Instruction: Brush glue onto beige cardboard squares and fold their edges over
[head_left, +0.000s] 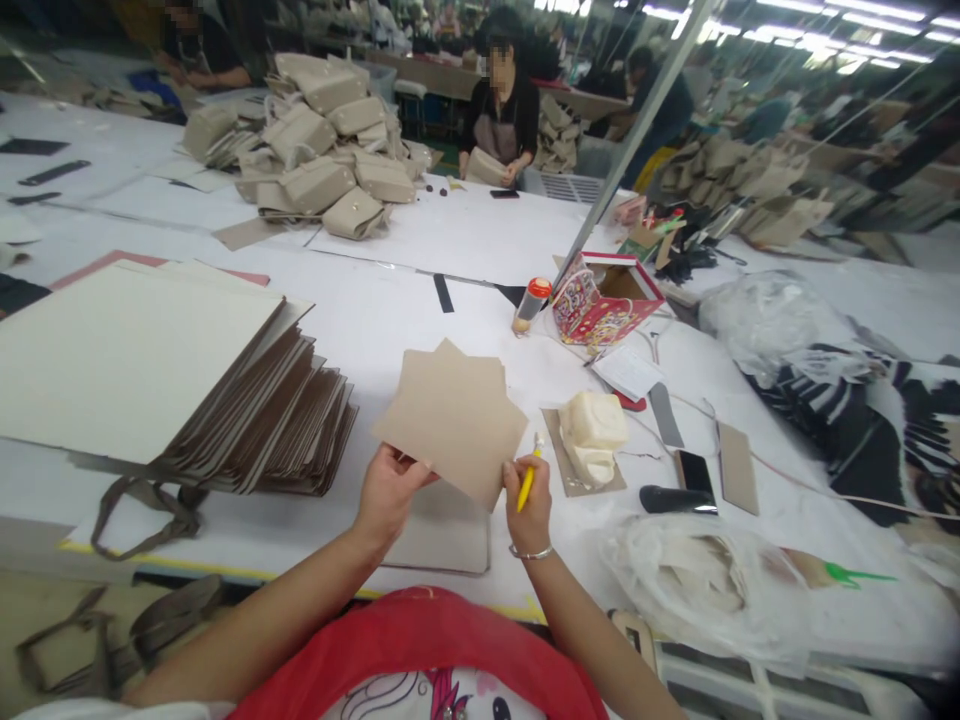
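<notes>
My left hand (388,492) pinches the lower left edge of a small fanned stack of tan cardboard pieces (453,415), lifted just above the white table (390,320). My right hand (529,505) grips the stack's lower right corner and also holds a yellow pen (528,482) upright between its fingers. A flat grey board (442,535) lies on the table under the hands.
A tall slanted stack of boards (172,390) sits at left. A cream sponge on a card (592,435), a phone (694,470), a glue bottle (531,303) and a red box (606,300) lie right. Beige bags (315,150) are piled far back, where another person (502,110) works.
</notes>
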